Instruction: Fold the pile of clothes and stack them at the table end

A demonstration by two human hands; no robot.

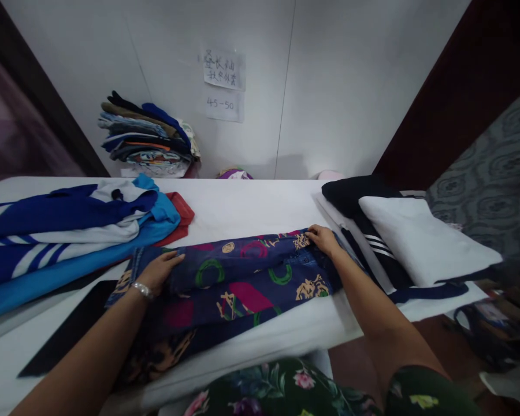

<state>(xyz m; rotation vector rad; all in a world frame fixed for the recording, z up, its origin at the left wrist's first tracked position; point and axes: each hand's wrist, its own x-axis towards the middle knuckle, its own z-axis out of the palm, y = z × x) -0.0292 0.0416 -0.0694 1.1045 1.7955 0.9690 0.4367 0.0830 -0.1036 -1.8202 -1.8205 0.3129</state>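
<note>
A dark blue denim garment [247, 277] with pink, green and tan printing lies stretched lengthwise across the white table. My left hand [159, 271], with a bracelet at the wrist, grips the upper layer near the garment's left end, fingers drawn together on the cloth. At the far right corner, my right hand [323, 238] pinches the edge between thumb and fingers. The front of the garment hangs close to the table's near edge, and my left forearm hides part of it.
Blue and white clothes [69, 225] are heaped at left. Folded black clothes [355, 190] and a white folded garment [424, 240] lie at right. A tall stack of folded clothes [147, 138] stands behind the table [242, 202]. Handwritten paper signs [224, 84] hang on the wall.
</note>
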